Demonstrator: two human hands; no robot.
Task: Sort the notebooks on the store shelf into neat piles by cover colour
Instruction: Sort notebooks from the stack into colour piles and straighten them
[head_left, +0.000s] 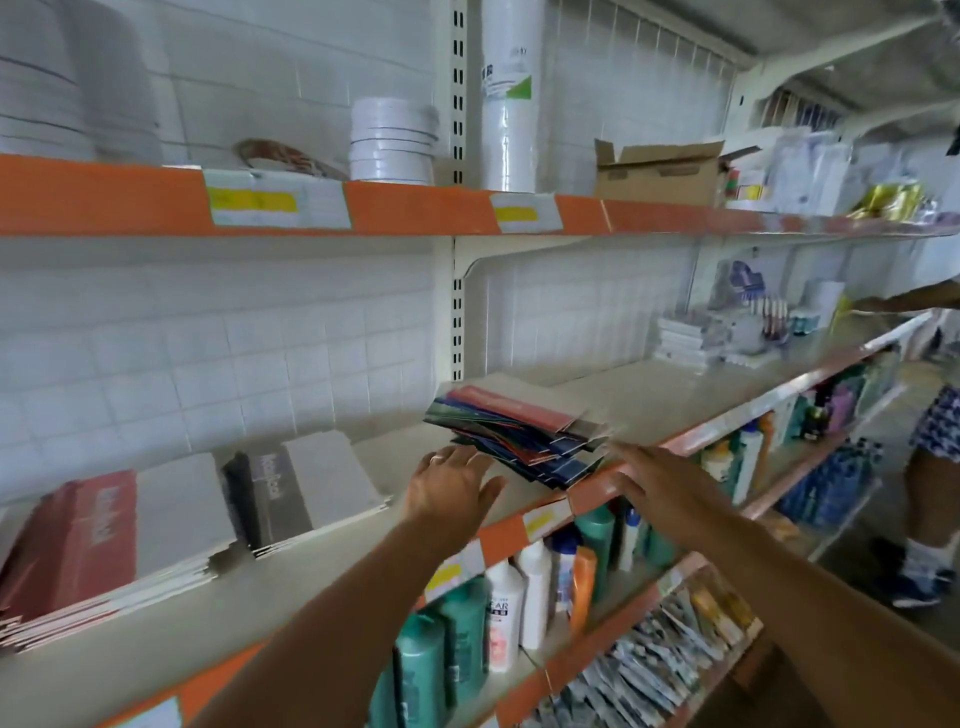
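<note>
White tiled wall backs a run of orange-edged store shelves, and on the middle shelf (675, 400) sits a mixed heap of notebooks (519, 436), red, blue and dark covers fanned out crookedly with corners jutting over the front lip. Further left on the same shelf lie two sorted piles, a red pile (98, 540) and a black pile (306, 488), both showing pale back covers and fairly square edges. Both hands reach toward the heap with fingers straight and spread, holding nothing: the left hand (452, 483) is just below and left of the heap's near corner, the right hand (649, 478) just beside its right front edge, and the blur makes it unclear whether either fingertip touches a cover. The step in hand looks like gathering the heap to pick through it. To do that well, I would bracket the stack from both sides, press the loose edges square first so nothing slides off the lip, then lift the top book by colour rather than dragging from the middle. The overhanging corners seem the likeliest to slip. Bottles (467, 629) fill the shelf below, and a second person (930, 467) stands at the far right
</note>
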